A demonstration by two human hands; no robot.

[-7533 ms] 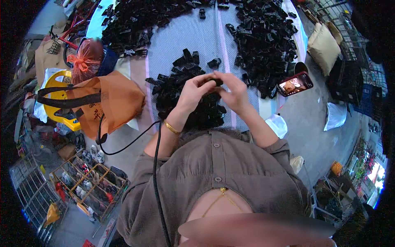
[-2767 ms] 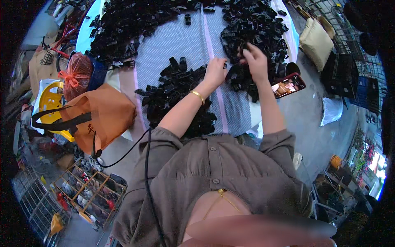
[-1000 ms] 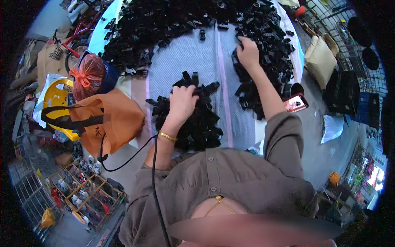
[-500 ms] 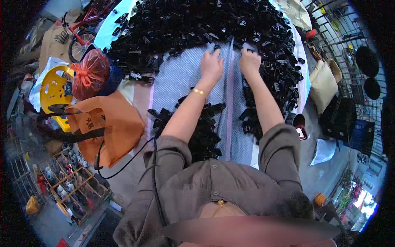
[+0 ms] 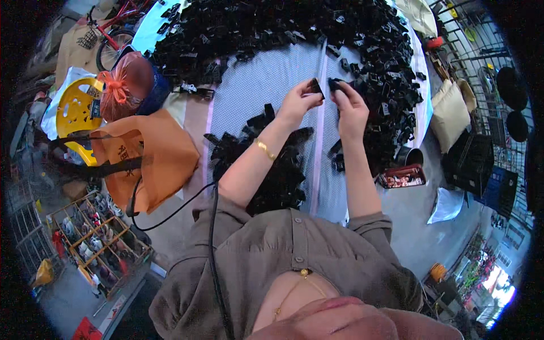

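My left hand (image 5: 297,106) is closed, pinching a small black piece (image 5: 316,86) between thumb and fingers. Close by on the right, my right hand (image 5: 351,109) grips a second small dark piece (image 5: 333,83), partly hidden by the fingers. The two pieces are near each other but apart, held above a pale dotted sheet (image 5: 249,79) with lilac stripes. Beyond them spreads a large heap of similar black pieces (image 5: 243,28), which curves down the right side. A smaller pile (image 5: 286,175) lies nearer me, partly under my left forearm. The exact kind of piece is too small to tell.
An orange bag (image 5: 164,153) stands at the left, beside a yellow plastic stool (image 5: 73,116) and a tied red plastic bag (image 5: 120,85). A phone (image 5: 403,176) with a lit screen lies at the right edge. A black cable (image 5: 212,249) runs down over my shirt.
Both hands have drawn back from the edge of the large heap toward me, each with a black piece, and have come closer together. The phone now shows more fully.
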